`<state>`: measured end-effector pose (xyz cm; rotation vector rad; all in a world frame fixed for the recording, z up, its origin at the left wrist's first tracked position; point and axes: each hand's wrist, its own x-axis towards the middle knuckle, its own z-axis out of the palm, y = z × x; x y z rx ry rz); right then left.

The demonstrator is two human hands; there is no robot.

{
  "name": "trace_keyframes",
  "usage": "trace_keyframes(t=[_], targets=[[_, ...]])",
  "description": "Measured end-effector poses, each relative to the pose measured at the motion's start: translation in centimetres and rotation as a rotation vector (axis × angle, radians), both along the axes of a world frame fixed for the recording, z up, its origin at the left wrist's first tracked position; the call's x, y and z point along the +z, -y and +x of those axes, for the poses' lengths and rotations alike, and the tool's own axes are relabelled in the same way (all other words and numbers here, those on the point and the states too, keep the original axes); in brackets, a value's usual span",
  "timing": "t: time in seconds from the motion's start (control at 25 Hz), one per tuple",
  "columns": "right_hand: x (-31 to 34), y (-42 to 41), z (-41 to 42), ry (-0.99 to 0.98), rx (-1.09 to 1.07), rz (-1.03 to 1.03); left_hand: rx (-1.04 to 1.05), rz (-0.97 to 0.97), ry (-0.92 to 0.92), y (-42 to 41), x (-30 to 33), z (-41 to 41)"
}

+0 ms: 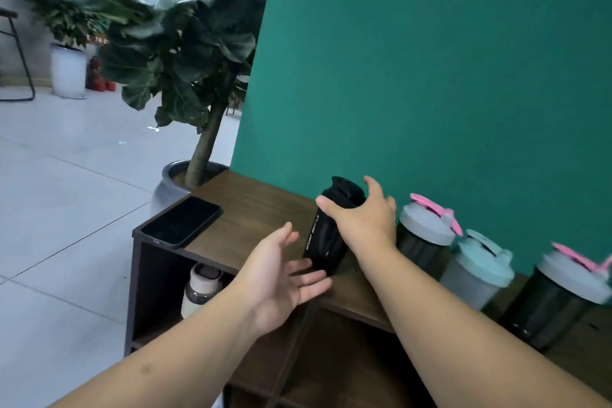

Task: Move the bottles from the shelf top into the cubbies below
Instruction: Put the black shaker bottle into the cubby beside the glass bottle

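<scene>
A black sport bottle (pixel 323 242) stands on the dark wooden shelf top (pixel 251 209), tilted slightly. My right hand (pixel 361 212) grips it around the upper body, just below the lid. My left hand (pixel 281 272) hovers open, palm up, beside the bottle's base with its fingers near the shelf's front edge. Three more bottles stand to the right along the green wall: a dark one with a grey lid and pink flap (pixel 422 235), a grey one with a teal lid (pixel 473 275), and a dark one with a grey lid and pink flap (pixel 559 301). A white bottle (pixel 200 288) sits in the upper left cubby.
A black phone (pixel 182 220) lies on the shelf top's left end. A green wall (pixel 430 76) rises right behind the shelf. A potted tree in a grey pot (pixel 169 182) stands at the shelf's left. Pale tiled floor (pixel 66 209) stretches to the left.
</scene>
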<state>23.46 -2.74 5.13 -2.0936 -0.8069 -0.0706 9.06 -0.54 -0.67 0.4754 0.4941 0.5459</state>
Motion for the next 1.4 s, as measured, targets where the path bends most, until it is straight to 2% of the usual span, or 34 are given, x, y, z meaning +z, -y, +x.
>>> trace_keyframes(t=[0.28,0.4,0.52,0.68,0.8,0.92,1.0,1.16,1.4], targets=[[-0.4,-1.2,0.0,-0.04,-0.006,0.133,0.014,-0.038,-0.01,-0.7,-0.3,1.0],[-0.3,0.8,-2.1,-0.012,0.074,0.248,0.033,-0.013,-0.056,0.9,-0.9,-1.3],[-0.6,3.9,-6.5,0.068,0.18,0.235,0.134,0.005,-0.135,2.9,-2.1,-4.9],[-6.0,6.7,-11.7,0.074,0.345,0.184,0.21,-0.04,-0.339,5.6,-6.1,-8.0],[-11.9,6.9,-12.9,0.006,0.364,0.086,0.221,-0.143,-0.394,4.9,-11.1,-8.3],[-16.9,5.0,-11.9,-0.086,0.301,0.011,0.232,-0.24,-0.377,2.3,-16.0,-7.2],[-19.4,3.1,-10.8,-0.102,0.265,-0.001,0.217,-0.234,-0.349,0.2,-18.4,-5.9],[-23.0,-1.0,-9.0,-0.107,0.251,-0.037,0.195,-0.198,-0.332,-4.1,-21.6,-3.2],[-26.2,-5.4,-5.3,-0.141,0.143,-0.003,0.162,-0.251,-0.208,-7.3,-24.4,-1.0]])
